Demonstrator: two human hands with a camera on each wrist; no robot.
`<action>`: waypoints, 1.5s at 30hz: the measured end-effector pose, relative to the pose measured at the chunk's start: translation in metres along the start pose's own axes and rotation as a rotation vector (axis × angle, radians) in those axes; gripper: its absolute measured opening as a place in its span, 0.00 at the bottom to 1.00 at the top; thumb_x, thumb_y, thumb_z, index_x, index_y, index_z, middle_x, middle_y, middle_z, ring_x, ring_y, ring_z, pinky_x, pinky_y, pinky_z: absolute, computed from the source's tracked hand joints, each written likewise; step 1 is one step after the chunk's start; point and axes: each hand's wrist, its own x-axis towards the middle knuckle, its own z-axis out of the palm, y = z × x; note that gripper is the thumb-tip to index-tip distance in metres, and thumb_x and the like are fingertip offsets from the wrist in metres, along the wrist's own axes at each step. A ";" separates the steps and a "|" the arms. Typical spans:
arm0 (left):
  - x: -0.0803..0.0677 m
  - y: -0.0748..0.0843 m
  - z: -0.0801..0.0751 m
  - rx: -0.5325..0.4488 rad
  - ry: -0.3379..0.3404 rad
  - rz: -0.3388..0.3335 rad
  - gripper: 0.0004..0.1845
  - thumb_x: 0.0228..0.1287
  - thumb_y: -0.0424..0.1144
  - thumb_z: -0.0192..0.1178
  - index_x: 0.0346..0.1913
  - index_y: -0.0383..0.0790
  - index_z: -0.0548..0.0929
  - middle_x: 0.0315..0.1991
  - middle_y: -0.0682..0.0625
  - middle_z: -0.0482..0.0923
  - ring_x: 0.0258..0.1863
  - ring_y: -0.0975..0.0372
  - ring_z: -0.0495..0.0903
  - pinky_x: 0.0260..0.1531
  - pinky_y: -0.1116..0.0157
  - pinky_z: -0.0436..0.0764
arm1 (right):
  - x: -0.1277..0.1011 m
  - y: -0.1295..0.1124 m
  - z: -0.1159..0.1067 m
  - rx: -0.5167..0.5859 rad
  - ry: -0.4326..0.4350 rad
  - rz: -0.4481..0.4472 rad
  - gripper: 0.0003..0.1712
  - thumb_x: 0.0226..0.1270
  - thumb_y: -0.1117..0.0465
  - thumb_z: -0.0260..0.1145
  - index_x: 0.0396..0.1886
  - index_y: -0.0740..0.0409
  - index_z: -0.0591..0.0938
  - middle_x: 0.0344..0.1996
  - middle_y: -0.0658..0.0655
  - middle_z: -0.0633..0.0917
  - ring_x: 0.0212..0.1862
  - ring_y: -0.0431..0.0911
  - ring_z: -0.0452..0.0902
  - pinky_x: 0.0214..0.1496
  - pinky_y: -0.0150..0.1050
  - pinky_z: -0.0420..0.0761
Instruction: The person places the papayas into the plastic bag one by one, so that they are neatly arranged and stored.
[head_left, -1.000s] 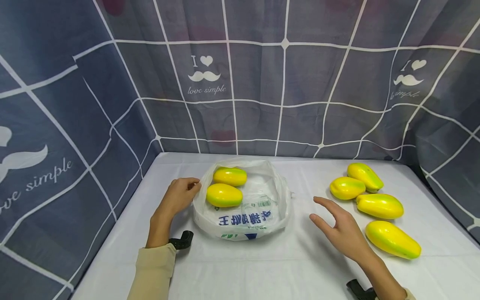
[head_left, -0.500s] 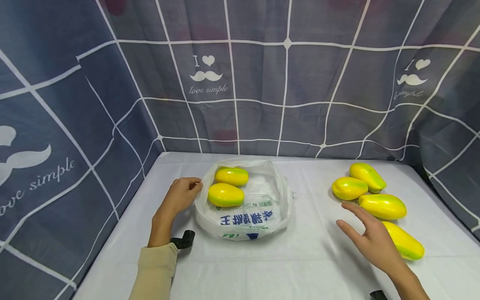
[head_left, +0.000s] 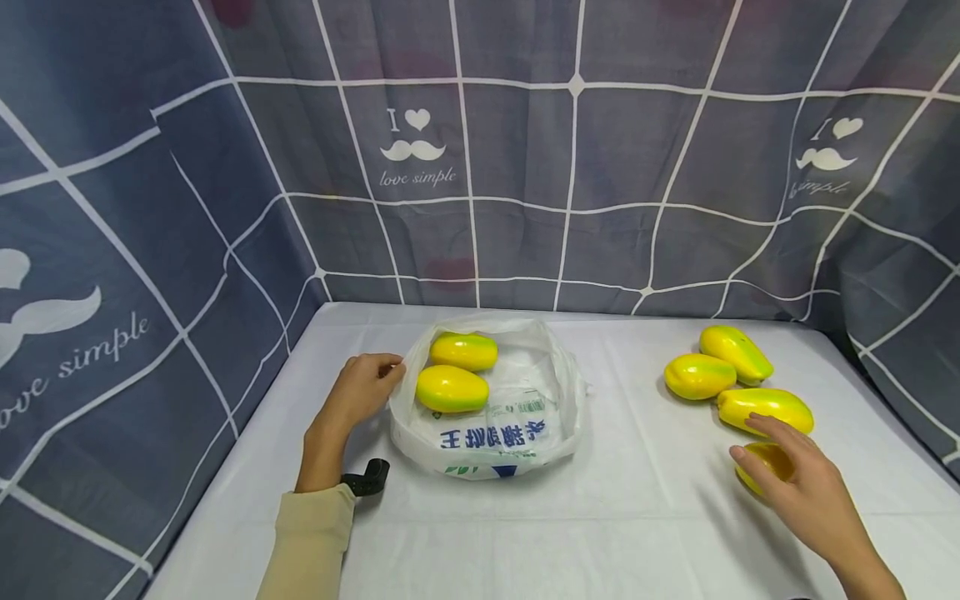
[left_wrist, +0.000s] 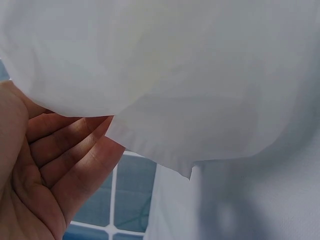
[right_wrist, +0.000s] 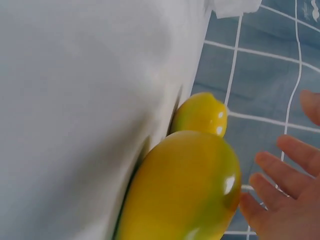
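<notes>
A white plastic bag (head_left: 566, 400) with blue print stands spread open mid-table, holding two yellow-green papayas, one behind (head_left: 463, 352) and one in front (head_left: 452, 389). At its left rim, my left hand (head_left: 360, 388) pinches the thin plastic; the left wrist view shows the fingers (left_wrist: 82, 170) at the bag's edge (left_wrist: 200, 75). My right hand (head_left: 810, 496) hovers with spread fingers over the nearest papaya (head_left: 767, 458) on the right, hiding most of it. In the right wrist view, that papaya (right_wrist: 180, 185) lies beside the fingertips, and the palm holds nothing.
Three more papayas lie behind the right hand: one close behind it (head_left: 768, 408), one at the left (head_left: 699, 377) and one farthest back (head_left: 735, 354). A white cloth covers the table (head_left: 600, 533). Dark grid-patterned curtains (head_left: 517, 167) enclose the back and sides.
My right hand has moved rightward and toward me, from beside the bag to over the nearest papaya. The left hand stays at the bag's rim.
</notes>
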 end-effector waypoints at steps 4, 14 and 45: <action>-0.001 0.000 0.000 0.004 -0.006 -0.011 0.20 0.74 0.40 0.52 0.60 0.30 0.79 0.52 0.38 0.82 0.46 0.52 0.80 0.49 0.52 0.79 | -0.002 0.008 -0.004 -0.025 -0.004 0.034 0.32 0.68 0.56 0.67 0.64 0.73 0.71 0.62 0.78 0.69 0.63 0.76 0.58 0.65 0.71 0.50; -0.002 0.000 -0.001 0.014 0.000 -0.011 0.20 0.74 0.41 0.52 0.59 0.31 0.80 0.50 0.39 0.82 0.45 0.52 0.79 0.48 0.53 0.80 | 0.001 0.033 -0.019 -0.177 -0.145 0.292 0.42 0.73 0.43 0.58 0.68 0.74 0.63 0.62 0.85 0.63 0.58 0.80 0.59 0.53 0.74 0.61; -0.001 0.000 -0.001 0.015 0.002 -0.004 0.21 0.74 0.40 0.52 0.60 0.30 0.79 0.50 0.39 0.82 0.45 0.52 0.79 0.49 0.53 0.79 | -0.009 0.050 -0.014 -0.176 -0.184 0.190 0.45 0.67 0.48 0.68 0.70 0.75 0.62 0.60 0.84 0.66 0.57 0.78 0.62 0.52 0.71 0.63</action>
